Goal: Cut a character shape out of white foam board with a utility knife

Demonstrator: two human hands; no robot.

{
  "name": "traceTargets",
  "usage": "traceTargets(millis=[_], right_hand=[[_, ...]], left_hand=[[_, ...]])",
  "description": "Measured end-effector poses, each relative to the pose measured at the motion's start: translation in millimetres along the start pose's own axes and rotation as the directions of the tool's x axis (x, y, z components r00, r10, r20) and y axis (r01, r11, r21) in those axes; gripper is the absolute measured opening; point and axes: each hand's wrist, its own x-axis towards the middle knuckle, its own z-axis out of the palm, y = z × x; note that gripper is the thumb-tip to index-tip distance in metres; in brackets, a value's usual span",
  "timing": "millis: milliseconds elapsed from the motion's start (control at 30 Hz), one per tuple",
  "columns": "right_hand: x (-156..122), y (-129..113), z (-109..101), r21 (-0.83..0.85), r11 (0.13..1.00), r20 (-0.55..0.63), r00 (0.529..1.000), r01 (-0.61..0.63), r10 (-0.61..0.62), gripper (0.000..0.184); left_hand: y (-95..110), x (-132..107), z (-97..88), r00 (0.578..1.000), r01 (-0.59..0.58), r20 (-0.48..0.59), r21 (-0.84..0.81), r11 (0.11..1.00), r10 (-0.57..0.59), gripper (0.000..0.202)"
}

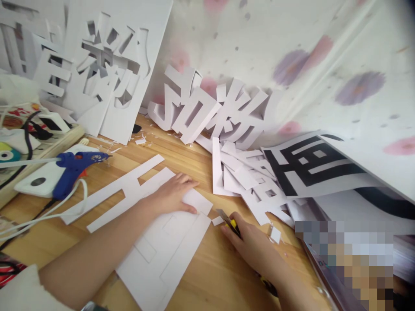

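Observation:
My left hand (171, 194) lies flat, fingers stretched out, pressing down a white foam-board sheet (165, 255) with cut lines on the wooden table (201, 164). My right hand (253, 246) is closed around a yellow and black utility knife (228, 221). Its blade points at the sheet's right edge, beside a small cut-off scrap (217, 220). A long white foam strip shape (119, 192) lies under and left of my left hand.
A blue glue gun (76, 166) rests on a white pad at left, cords trailing. White cut-out characters (207, 110) and offcuts (249, 177) pile up at the back. A black-on-white printed sheet (311, 168) lies at right. A floral cloth (292, 56) hangs behind.

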Motion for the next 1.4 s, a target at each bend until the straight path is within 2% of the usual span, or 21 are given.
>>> traceTargets(millis=[167,267,333,433,533,667,867,1000,1133,1200,1300,1400], right_hand=[[0.2,6.9,-1.4,0.091,0.996,0.028,1.000,-0.008,0.006,0.020],[-7.4,0.3,0.1,0.048,0.999,-0.004,1.000,0.017,-0.016,0.018],[-16.0,-8.2,4.3,-0.013,0.998,-0.015,0.998,0.065,-0.065,0.017],[-30.8,-20.4,16.8,-0.157,0.975,0.056,0.987,0.159,-0.152,0.015],[-42.7,-29.3,34.1,-0.386,0.886,0.091,0.966,0.257,-0.241,0.013],[-49.5,-40.8,55.2,-0.581,0.759,0.086,0.950,0.292,-0.300,0.011],[-48.6,-53.0,64.7,-0.606,0.738,0.082,0.946,0.297,-0.313,0.020],[-50.7,-55.8,59.1,-0.628,0.724,0.079,0.949,0.285,-0.305,0.013],[-52.9,-56.2,56.1,-0.639,0.697,0.080,0.929,0.326,-0.361,0.009],[-53.5,-55.2,56.4,-0.608,0.717,0.084,0.926,0.340,-0.367,0.010],[-54.2,-52.7,57.8,-0.560,0.773,0.058,0.945,0.299,-0.323,0.016],[-54.0,-49.9,59.7,-0.547,0.786,0.062,0.951,0.288,-0.304,0.020]], left_hand=[[0.8,4.7,3.4,0.999,0.040,-0.006,0.041,0.998,-0.040,0.077],[2.2,10.8,4.2,0.999,0.050,-0.020,0.059,0.997,-0.049,0.076],[1.8,16.1,5.3,0.998,0.058,-0.035,0.070,0.996,-0.056,0.074],[-0.9,22.3,7.8,0.997,0.066,-0.049,0.079,0.995,-0.062,0.074],[-3.2,23.8,9.9,0.996,0.074,-0.055,0.082,0.994,-0.069,0.075],[-2.2,21.2,11.5,0.994,0.095,-0.058,0.090,0.991,-0.090,0.073],[0.6,17.8,11.1,0.993,0.104,-0.060,0.124,0.987,-0.097,0.071],[1.1,15.6,10.1,0.994,0.098,-0.067,0.147,0.984,-0.089,0.066],[1.9,14.1,10.5,0.993,0.101,-0.068,0.163,0.981,-0.091,0.064],[2.2,13.9,11.0,0.993,0.102,-0.068,0.167,0.981,-0.092,0.064],[2.4,13.8,11.4,0.994,0.100,-0.068,0.170,0.980,-0.090,0.064],[2.2,14.2,11.9,0.994,0.098,-0.067,0.172,0.980,-0.088,0.065]])
